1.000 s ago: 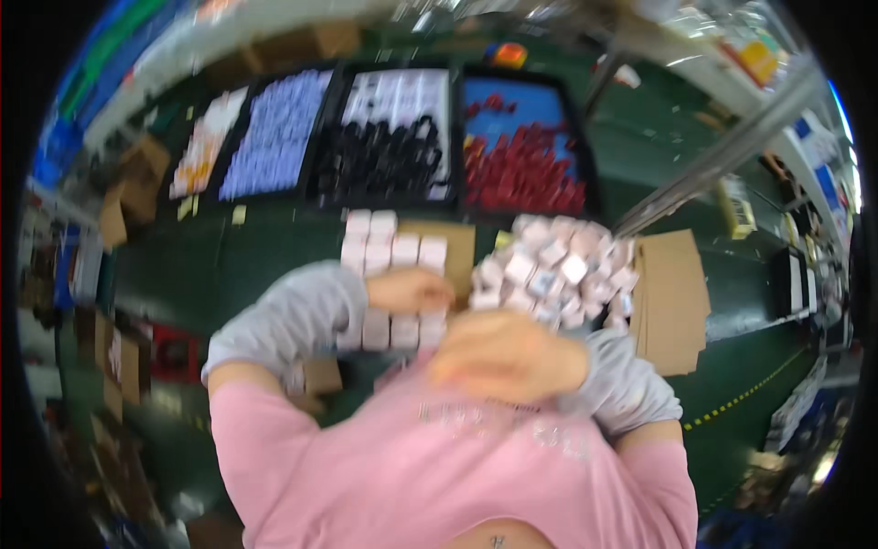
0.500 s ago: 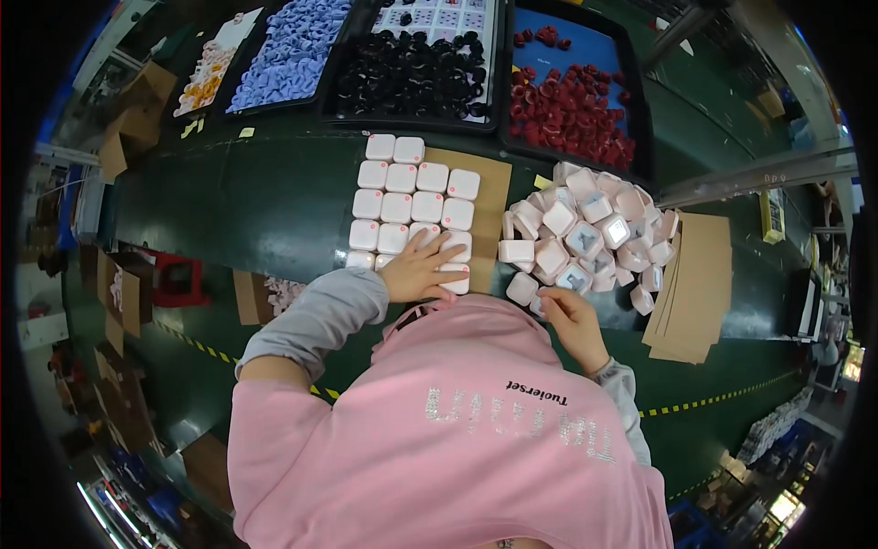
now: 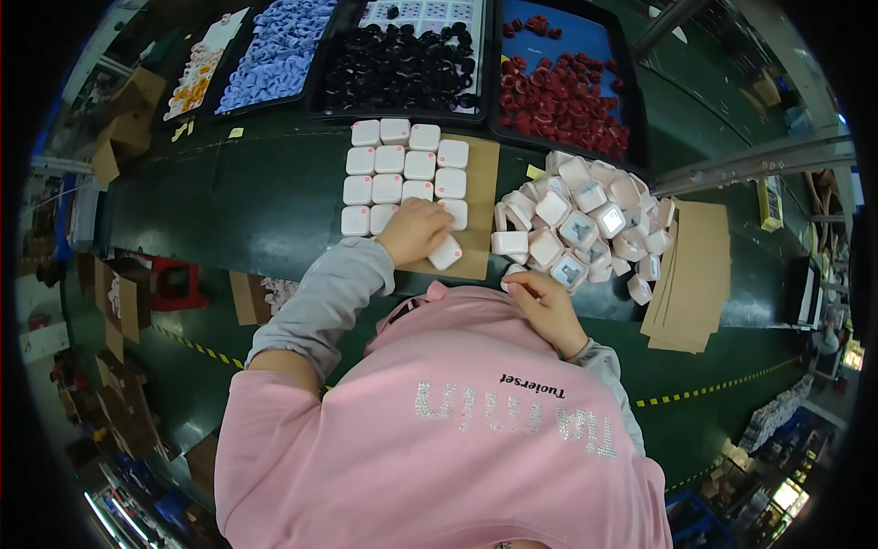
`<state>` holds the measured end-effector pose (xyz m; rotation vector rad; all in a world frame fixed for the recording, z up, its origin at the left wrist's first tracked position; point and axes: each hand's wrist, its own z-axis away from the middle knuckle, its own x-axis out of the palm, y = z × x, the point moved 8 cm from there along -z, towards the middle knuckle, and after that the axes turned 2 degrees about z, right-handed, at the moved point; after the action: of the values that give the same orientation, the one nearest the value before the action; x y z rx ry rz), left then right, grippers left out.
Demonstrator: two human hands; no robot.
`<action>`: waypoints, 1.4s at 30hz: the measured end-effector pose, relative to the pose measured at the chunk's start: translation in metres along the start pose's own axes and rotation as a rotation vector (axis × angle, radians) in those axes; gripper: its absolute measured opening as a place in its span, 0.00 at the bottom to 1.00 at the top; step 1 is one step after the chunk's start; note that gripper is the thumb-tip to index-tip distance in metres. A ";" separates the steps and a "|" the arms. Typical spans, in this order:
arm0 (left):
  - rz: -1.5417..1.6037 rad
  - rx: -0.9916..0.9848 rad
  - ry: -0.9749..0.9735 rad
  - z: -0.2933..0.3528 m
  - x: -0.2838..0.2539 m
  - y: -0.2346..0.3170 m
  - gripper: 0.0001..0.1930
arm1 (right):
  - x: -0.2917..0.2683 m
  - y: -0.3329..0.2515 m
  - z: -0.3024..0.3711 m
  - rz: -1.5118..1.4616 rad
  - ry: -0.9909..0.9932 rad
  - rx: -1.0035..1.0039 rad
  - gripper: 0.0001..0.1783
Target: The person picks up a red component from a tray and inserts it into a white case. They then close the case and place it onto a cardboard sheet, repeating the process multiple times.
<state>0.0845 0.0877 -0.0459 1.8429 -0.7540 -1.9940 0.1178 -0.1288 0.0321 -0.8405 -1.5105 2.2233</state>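
White rounded-square boxes (image 3: 389, 159), each with a small red mark, lie in rows on a brown cardboard sheet (image 3: 485, 183). Over the near end of these rows my left hand (image 3: 416, 231) is bent, its fingers closed at a turned white box (image 3: 445, 252) in the near right corner; part of its grip is hidden. My right hand (image 3: 546, 309) is close to my body, thumb and fingers pinched on another white box (image 3: 514, 274), partly covered. Right of the sheet is a heap of pale pink-white boxes (image 3: 585, 215), some showing a clear window with a grey shape inside.
Along the far edge stand black trays of black pieces (image 3: 398, 69), dark red pieces (image 3: 567, 105) and blue pieces (image 3: 274, 50). Flat cardboard sheets (image 3: 690, 274) are stacked at the right. A metal post (image 3: 759, 167) crosses there. Left is a red stool (image 3: 174, 284).
The right-hand columns of boxes have slid away from me. My left hand's spread fingers have drawn in, and the near corner box has turned. My right hand has shifted slightly left.
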 end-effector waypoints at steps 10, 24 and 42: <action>-0.160 -0.070 0.045 0.012 -0.008 0.054 0.29 | 0.007 0.007 0.001 -0.040 -0.060 0.014 0.14; 1.011 -0.054 -0.080 -0.049 -0.056 0.160 0.27 | -0.041 -0.046 -0.001 -0.383 0.327 -0.211 0.31; 0.060 0.225 0.509 -0.050 -0.074 0.185 0.17 | -0.054 0.013 0.020 -1.089 0.379 -0.077 0.23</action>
<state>0.1204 -0.0277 0.1199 2.2895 -0.8811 -1.3487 0.1476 -0.1788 0.0414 -0.2750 -1.3664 1.1431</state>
